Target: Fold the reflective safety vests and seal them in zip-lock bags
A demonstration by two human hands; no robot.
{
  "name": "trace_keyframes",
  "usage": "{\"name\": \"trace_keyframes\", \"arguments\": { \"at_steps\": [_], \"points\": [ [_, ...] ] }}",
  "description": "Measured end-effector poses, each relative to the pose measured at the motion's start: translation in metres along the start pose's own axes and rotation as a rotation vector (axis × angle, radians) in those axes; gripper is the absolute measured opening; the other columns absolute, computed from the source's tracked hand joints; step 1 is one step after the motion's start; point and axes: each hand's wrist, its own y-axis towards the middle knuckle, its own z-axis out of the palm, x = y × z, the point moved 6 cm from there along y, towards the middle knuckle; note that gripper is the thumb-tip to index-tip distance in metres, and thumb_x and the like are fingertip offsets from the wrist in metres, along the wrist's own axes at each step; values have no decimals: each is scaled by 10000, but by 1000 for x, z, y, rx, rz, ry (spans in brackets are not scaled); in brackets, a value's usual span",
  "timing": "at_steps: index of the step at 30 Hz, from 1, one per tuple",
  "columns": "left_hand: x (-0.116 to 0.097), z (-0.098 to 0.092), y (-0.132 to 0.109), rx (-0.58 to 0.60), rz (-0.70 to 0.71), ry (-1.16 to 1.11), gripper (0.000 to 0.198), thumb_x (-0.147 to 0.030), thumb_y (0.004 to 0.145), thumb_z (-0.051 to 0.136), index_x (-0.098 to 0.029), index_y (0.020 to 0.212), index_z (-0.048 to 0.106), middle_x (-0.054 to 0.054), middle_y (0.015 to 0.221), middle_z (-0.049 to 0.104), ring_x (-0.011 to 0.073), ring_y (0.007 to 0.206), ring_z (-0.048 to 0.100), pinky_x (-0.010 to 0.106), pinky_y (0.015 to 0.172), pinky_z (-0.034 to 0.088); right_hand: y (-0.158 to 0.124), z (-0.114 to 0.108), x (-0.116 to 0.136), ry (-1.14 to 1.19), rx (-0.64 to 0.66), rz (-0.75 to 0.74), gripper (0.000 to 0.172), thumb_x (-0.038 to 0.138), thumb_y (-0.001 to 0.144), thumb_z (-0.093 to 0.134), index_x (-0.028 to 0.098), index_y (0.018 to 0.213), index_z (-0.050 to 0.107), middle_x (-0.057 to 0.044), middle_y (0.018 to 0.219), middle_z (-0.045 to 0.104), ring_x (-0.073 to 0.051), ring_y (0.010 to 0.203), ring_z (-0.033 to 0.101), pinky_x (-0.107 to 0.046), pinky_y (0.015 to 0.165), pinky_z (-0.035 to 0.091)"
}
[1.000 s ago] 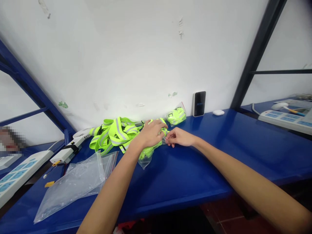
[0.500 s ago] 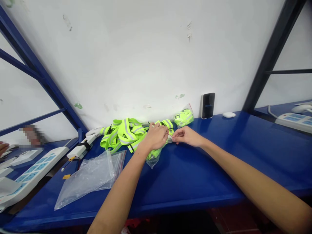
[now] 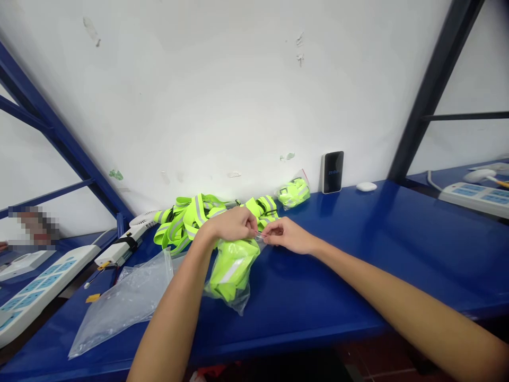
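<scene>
Your left fingers (image 3: 249,227) and right fingers (image 3: 274,229) pinch the bag (image 3: 233,273) by its edge; a slip could spill the strap (image 3: 237,260).

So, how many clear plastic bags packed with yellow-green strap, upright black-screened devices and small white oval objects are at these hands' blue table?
Packed clear plastic bags: 2
Upright black-screened devices: 1
Small white oval objects: 1
Total: 4

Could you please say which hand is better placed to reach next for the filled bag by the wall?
Probably the right hand: it sits closer to that filled bag than the left hand, though both seem to pinch the front bag.
</scene>
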Motion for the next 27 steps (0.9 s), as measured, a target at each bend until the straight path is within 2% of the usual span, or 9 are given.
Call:
{"name": "trace_keyframes", "arguments": {
  "at_steps": [2, 6, 10, 13, 19, 24, 27],
  "points": [
    [3, 2, -2, 45, -24, -102, 121, -225, 659, 574, -175, 677, 683, -24, 532, 541, 115, 487, 447, 240, 472, 285, 0, 2, 1, 52, -27, -9, 184, 327, 746, 669, 146, 764, 700, -17, 704, 638, -133, 647, 537, -253, 634, 438],
    [11, 17, -4, 110, -26, -358, 175, -325, 731, 595, -174, 770, 673, -29, 580, 506, 102, 502, 424, 230, 484, 286, -1, -1, 3, 68, -10, 6, 189, 332, 747, 656, 146, 733, 688, -8, 660, 607, -129, 614, 520, -252, 608, 421],
    [28, 35, -5, 25, 10, -418, 328, -456, 777, 600, -146, 678, 645, -39, 539, 386, 82, 500, 285, 235, 472, 194, -1, -8, 0, -10, 20, 20, 179, 312, 720, 671, 134, 713, 679, -2, 638, 595, -118, 601, 491, -243, 592, 385],
    [37, 49, -7, -51, 44, -492, 382, -497, 782, 607, -133, 669, 616, -44, 555, 376, 76, 523, 279, 223, 485, 196, -1, -7, -3, -77, 44, 4, 159, 286, 722, 650, 128, 725, 668, 12, 621, 570, -106, 585, 462, -234, 574, 354],
    [33, 79, 0, -5, 84, -657, 446, -558, 757, 640, -121, 712, 564, -38, 628, 438, 73, 565, 344, 206, 530, 264, -4, -1, -8, -134, 111, 38, 152, 272, 721, 608, 130, 739, 660, 41, 582, 500, -86, 537, 373, -224, 519, 276],
    [32, 88, 6, -45, 105, -756, 462, -571, 742, 651, -137, 692, 504, -44, 623, 416, 71, 563, 343, 208, 539, 264, -5, -2, -5, -232, 196, 44, 193, 305, 769, 563, 141, 718, 651, 49, 565, 443, -90, 544, 332, -231, 526, 252],
    [36, 86, 5, -79, 74, -780, 403, -526, 768, 622, -138, 713, 527, -57, 579, 374, 66, 521, 300, 211, 503, 216, -4, -5, -5, -259, 178, 11, 235, 322, 799, 533, 138, 717, 654, 38, 585, 457, -97, 564, 344, -238, 546, 260]
  ]
}}
